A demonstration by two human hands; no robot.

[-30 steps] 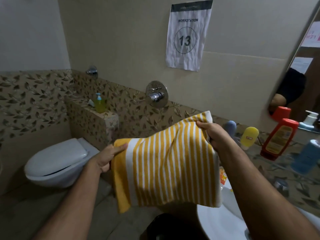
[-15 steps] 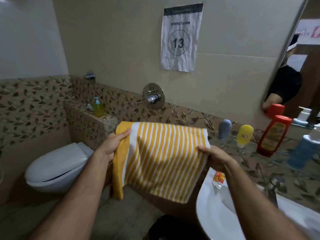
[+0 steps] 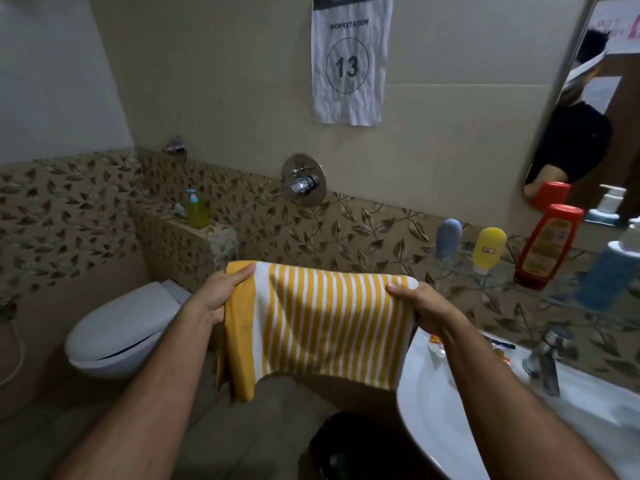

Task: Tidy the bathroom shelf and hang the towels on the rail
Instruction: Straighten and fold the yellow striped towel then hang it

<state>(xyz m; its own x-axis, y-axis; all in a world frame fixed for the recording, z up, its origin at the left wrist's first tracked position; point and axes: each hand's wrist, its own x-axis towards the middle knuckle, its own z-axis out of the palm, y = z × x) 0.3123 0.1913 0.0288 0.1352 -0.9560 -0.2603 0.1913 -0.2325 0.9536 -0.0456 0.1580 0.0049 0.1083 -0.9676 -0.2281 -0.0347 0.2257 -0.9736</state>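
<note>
Now the yellow-and-white striped towel (image 3: pixel 322 320) is stretched level between both hands, at the centre of the view. A second ago its right corner was lifted high and the cloth hung at a slant; since then the right hand (image 3: pixel 420 306) has dropped to match the left hand (image 3: pixel 216 299), and the top edge lies flat, folded over like a ridge. That looks like readying the towel to drape over a rail, though no rail can be made out in this view.

Each hand is closed on an upper corner of the towel, thumb on top, fingers hidden behind the cloth. The towel is soft, thick terry with narrow vertical stripes and a solid yellow band at its left side; its lower edge hangs loose and uneven.

At 3 o'clock a clear glass shelf (image 3: pixel 540 289) holds smooth plastic bottles: a grey one (image 3: pixel 447 239), a rounded yellow one (image 3: pixel 488 249), a tall red one (image 3: pixel 547 245) and a blue one (image 3: pixel 604 275), all upright. At 5 o'clock is a glossy white basin (image 3: pixel 485 427). At 8 o'clock sits a white toilet (image 3: pixel 121 330), lid shut. Leaf-patterned tiles run across the wall, with a chrome valve (image 3: pixel 303 180) at 12 o'clock beneath a crumpled paper sign (image 3: pixel 349 60).
</note>
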